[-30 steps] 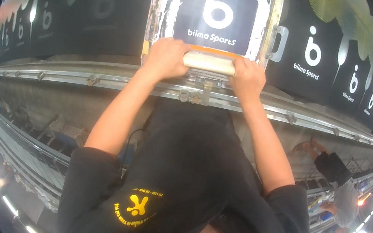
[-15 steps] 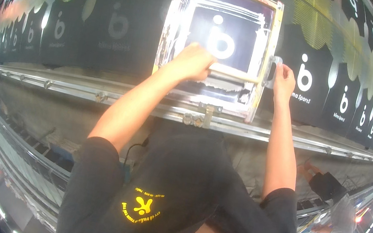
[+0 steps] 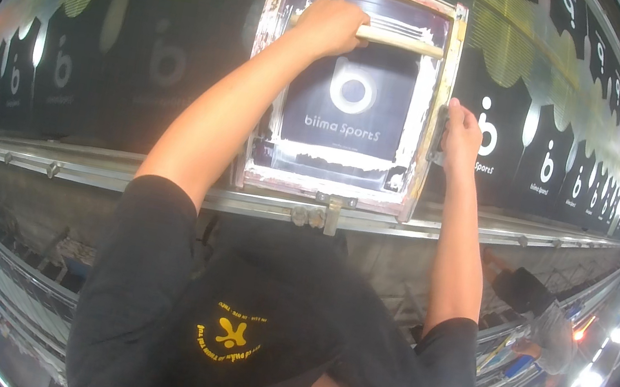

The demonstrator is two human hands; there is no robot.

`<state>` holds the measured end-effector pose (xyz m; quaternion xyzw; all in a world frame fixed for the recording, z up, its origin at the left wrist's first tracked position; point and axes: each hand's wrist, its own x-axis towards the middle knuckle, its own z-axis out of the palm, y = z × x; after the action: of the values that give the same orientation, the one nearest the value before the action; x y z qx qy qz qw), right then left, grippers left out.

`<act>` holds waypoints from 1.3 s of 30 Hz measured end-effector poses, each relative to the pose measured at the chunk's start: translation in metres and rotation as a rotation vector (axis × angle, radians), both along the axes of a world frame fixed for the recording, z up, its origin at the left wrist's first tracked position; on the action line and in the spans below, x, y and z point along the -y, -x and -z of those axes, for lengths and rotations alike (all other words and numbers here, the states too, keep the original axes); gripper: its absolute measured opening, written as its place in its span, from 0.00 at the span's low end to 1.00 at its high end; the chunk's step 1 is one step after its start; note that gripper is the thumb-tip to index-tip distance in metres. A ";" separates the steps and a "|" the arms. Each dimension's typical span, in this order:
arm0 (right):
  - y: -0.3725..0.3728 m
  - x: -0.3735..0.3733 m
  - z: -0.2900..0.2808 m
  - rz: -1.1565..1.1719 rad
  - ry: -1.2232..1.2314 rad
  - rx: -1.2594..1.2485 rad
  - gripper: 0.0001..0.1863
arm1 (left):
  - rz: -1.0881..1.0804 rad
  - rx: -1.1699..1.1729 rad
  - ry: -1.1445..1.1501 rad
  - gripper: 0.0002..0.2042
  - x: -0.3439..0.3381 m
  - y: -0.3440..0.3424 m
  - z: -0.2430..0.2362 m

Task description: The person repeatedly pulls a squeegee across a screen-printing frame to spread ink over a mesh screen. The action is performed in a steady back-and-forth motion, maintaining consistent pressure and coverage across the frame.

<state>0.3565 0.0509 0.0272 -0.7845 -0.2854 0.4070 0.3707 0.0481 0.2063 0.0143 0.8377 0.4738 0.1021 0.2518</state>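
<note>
My left hand (image 3: 331,27) is closed on a long pale squeegee (image 3: 403,43) lying across the upper part of a screen-printing frame (image 3: 247,141), whose aluminium rim is stained. Its dark mesh (image 3: 319,96) carries a pale round logo and lettering, with smears of white ink around the edges. My right hand (image 3: 461,133) has its fingers curled on a handle (image 3: 437,156) at the right side of the frame, largely hidden behind the hand. A metal clamp (image 3: 334,208) joins the frame's lower edge to a long rail.
Rows of black printed fabric panels (image 3: 159,109) stretch left and right along the long printing table. A metal rail (image 3: 122,177) runs along its near edge. Behind me, at the lower right, another person (image 3: 545,318) in dark shorts stands by another table. Lights line the right rim.
Both my hands were on the squeegee low on the screen. My left hand has carried it up toward the far end; my right hand has let go of it and moved to the side handle.
</note>
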 end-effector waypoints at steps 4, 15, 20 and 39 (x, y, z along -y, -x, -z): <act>0.000 0.000 -0.008 0.021 -0.083 -0.031 0.26 | 0.001 0.033 0.012 0.12 0.091 0.012 -0.002; -0.007 -0.008 0.000 0.024 -0.447 0.090 0.22 | -0.011 0.212 -0.311 0.33 0.300 0.037 0.005; 0.085 0.008 -0.020 0.011 -0.463 -0.007 0.19 | -0.001 0.135 -0.237 0.31 0.298 0.109 -0.001; 0.405 -0.007 0.081 -0.003 -0.260 0.285 0.19 | -0.343 0.051 0.037 0.11 0.208 0.455 -0.057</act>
<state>-0.0485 0.0575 -0.0534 -0.7792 -0.3866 0.2520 0.4242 -0.4066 -0.0018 0.0717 0.7370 0.6048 0.1562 0.2580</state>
